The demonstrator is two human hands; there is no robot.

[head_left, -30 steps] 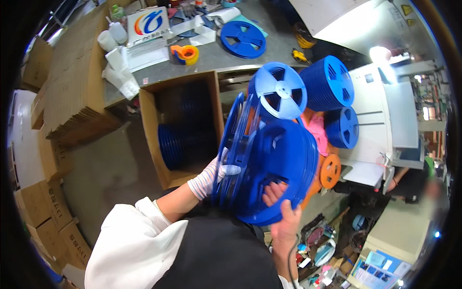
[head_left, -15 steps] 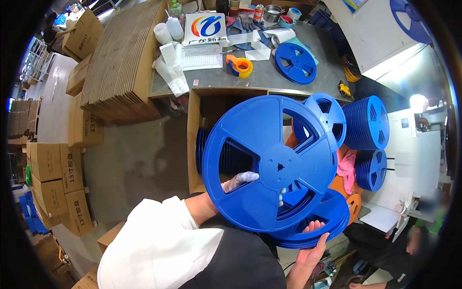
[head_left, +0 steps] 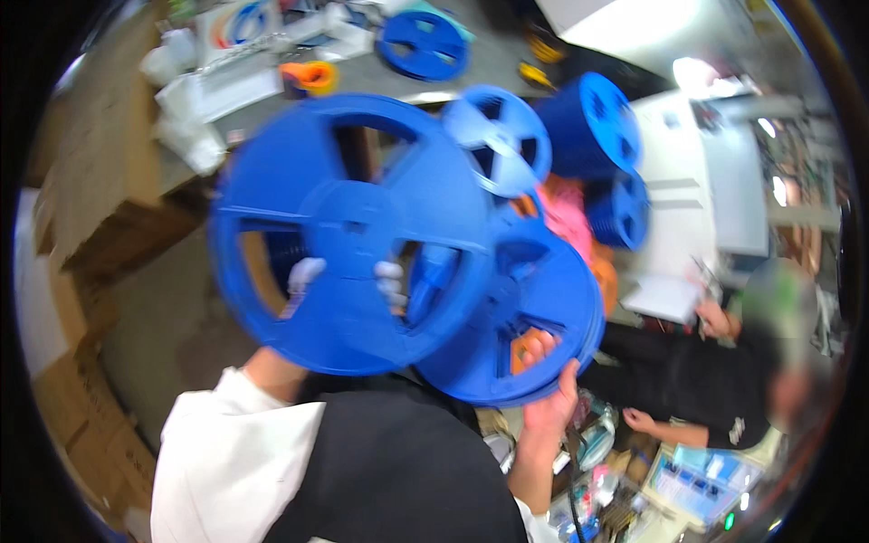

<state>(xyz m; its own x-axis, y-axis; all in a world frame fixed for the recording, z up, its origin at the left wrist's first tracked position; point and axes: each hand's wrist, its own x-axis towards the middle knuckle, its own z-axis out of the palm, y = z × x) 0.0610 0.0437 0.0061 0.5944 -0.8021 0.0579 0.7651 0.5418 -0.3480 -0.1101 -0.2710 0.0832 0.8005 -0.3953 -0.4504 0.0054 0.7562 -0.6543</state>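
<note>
Blue plastic fills the left grip (head_left: 304, 276): a large spoked reel (head_left: 348, 262) stands with its face toward the wearer, and gloved fingers, mostly hidden behind it, show through two of its openings, closed around the spoke between them. To the right of that hold, the bare right grip (head_left: 549, 412) is clamped on the lower rim of a second blue reel (head_left: 557, 285), fingers through an opening and thumb along the outer edge. This one tilts away, partly covered by the left-held reel, and its rim looks layered; how many pieces make it up cannot be told.

Beyond the right grip lie a pink cloth (head_left: 566, 217), a paler blue reel (head_left: 500, 145) and two upright-facing stacks, a larger stack (head_left: 570, 122) and a smaller stack (head_left: 625, 213). Ahead of the left grip, a grey counter (head_left: 356, 83) bears an orange tape dispenser (head_left: 312, 77) and a flat blue reel (head_left: 423, 45). Well left of the left grip stands folded cardboard (head_left: 100, 172). Right of the right grip, a co-worker (head_left: 697, 376) wears black.
</note>
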